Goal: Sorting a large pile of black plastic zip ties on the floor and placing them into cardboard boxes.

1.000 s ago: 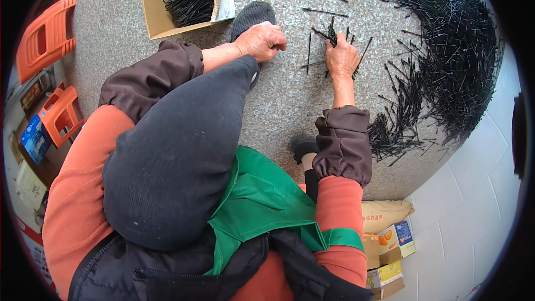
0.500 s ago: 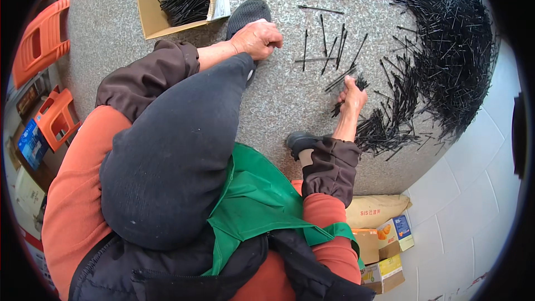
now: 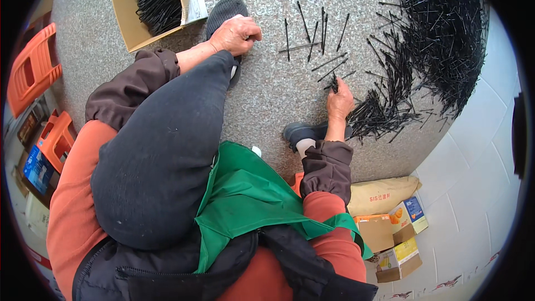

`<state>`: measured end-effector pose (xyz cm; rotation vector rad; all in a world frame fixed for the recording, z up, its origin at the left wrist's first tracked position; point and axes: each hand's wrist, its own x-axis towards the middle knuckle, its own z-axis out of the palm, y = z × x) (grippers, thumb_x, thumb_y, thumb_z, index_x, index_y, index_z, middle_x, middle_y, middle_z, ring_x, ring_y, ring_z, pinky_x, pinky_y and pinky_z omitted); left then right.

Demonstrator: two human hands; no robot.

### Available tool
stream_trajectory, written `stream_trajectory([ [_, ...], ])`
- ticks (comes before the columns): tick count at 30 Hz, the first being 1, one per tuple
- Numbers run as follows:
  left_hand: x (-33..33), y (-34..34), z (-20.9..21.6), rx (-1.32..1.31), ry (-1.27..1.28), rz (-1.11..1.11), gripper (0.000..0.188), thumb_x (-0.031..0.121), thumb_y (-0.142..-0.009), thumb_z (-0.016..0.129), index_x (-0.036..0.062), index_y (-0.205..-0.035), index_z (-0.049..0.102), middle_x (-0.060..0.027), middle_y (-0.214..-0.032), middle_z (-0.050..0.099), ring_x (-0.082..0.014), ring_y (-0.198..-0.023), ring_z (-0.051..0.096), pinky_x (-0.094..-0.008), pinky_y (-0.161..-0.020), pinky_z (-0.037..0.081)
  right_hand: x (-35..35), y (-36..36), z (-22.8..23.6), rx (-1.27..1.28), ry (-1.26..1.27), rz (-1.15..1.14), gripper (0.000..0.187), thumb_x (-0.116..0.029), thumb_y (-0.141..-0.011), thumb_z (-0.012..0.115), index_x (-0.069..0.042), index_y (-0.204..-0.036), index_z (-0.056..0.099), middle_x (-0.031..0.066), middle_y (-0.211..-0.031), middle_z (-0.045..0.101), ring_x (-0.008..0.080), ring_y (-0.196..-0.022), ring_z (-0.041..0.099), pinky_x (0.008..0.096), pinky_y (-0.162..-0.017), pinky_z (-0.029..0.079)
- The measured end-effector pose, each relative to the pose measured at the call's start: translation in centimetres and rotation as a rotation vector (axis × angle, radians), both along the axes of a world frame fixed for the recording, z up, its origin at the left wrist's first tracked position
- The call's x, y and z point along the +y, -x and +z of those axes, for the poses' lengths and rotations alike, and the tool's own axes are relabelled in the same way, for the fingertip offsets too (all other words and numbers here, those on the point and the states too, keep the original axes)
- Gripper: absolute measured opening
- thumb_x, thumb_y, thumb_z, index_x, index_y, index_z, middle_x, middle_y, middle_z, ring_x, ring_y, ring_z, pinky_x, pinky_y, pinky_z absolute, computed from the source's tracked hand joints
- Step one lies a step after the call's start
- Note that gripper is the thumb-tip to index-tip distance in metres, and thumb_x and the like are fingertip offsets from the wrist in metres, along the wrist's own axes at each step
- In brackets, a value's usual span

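My right hand [image 3: 340, 102] is low over the speckled floor, its fingers closed on a small bundle of thin black sticks [image 3: 334, 85] with small knobbed ends. Just beyond its fingertips lie a few loose sticks [image 3: 330, 61]. More loose sticks [image 3: 304, 21] are spread farther off, some crossing each other. To the right is a big tangled heap of the same sticks [image 3: 440, 33], with a smaller pile [image 3: 390, 100] beside my right hand. My left hand [image 3: 237, 35] is curled closed above my dark shoe [image 3: 227, 9]; whatever its fingers may hold is hidden.
A cardboard box [image 3: 125, 22] with many black sticks inside stands at the far left. Orange plastic stools [image 3: 33, 69] are at the left edge. A tan sack [image 3: 384, 195] and small cartons [image 3: 398, 256] lie by the white wall at lower right. My green apron [image 3: 251, 189] covers my lap.
The whole view has shifted slightly. A few sticks now lie apart on the floor beyond my right hand, and the bundle in it looks smaller. My left hand stays curled over the shoe.
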<state>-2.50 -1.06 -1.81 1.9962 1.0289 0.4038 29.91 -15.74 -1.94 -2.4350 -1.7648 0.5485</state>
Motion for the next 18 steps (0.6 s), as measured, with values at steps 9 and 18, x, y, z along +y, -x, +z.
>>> stream_trajectory([
  [9, -0.1, 0.0, 0.3, 0.026, 0.001, 0.027, 0.013, 0.001, -0.064, 0.058, 0.0094, -0.072, 0.061, -0.0039, -0.071, 0.059, -0.0234, -0.075, 0.057, -0.0338, -0.071, 0.045, 1.1, -0.7, -1.3, 0.244, -0.018, -0.543, 0.028, -0.025, -0.071, 0.065, 0.002, -0.077, 0.060, 0.0158, -0.069, 0.063, 0.0278, -0.062, 0.060, 0.0393, -0.061, 0.045],
  [18, -0.1, -0.1, 0.4, 0.015, 0.002, 0.036, 0.008, 0.002, -0.068, 0.057, 0.0092, -0.070, 0.060, -0.0027, -0.069, 0.058, -0.0229, -0.074, 0.057, -0.0349, -0.070, 0.045, 5.8, 2.2, -2.4, 0.107, 0.130, -0.446, 0.044, -0.036, -0.064, 0.068, 0.005, -0.079, 0.063, 0.0225, -0.076, 0.063, 0.0349, -0.071, 0.061, 0.0413, -0.068, 0.046],
])
